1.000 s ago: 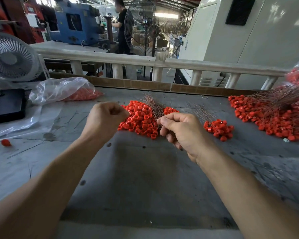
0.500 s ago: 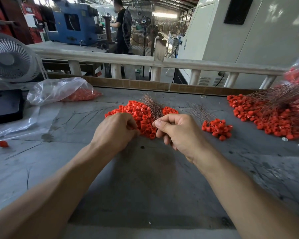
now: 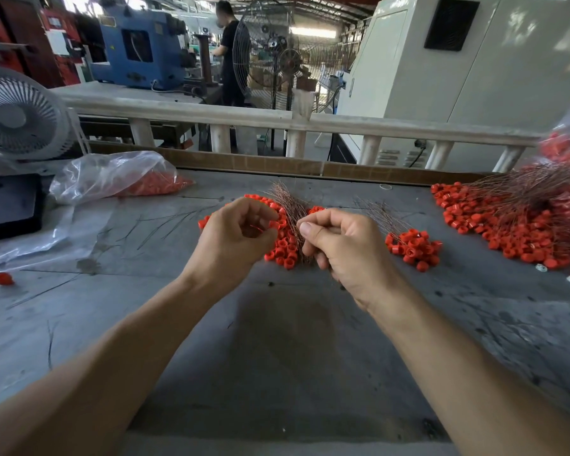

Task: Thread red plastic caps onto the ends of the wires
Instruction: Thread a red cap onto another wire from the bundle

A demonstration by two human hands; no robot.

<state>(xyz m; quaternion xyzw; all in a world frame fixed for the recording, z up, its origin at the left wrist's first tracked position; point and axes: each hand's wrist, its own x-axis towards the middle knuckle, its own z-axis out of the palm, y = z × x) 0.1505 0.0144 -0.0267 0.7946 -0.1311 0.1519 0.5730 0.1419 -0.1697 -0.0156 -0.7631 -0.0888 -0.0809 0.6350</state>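
Observation:
My right hand (image 3: 341, 246) grips a bundle of thin copper wires (image 3: 288, 205) that fans up and away from the fist. My left hand (image 3: 236, 233) is curled beside it, pinching a red plastic cap (image 3: 258, 227) between its fingertips close to the wire ends. Behind both hands lies a heap of loose red caps (image 3: 285, 250) on the grey table. A smaller group of caps with wires in them (image 3: 413, 246) lies just right of my right hand.
A large pile of capped wires (image 3: 514, 222) covers the right of the table (image 3: 277, 340). A clear bag of caps (image 3: 122, 177) lies at the back left, next to a white fan (image 3: 17, 115) and a black case (image 3: 9, 205). One stray cap (image 3: 4, 278) sits far left.
My left hand has moved right from the table's middle to the cap heap and come up with a cap next to the wires. My right hand has stayed almost still.

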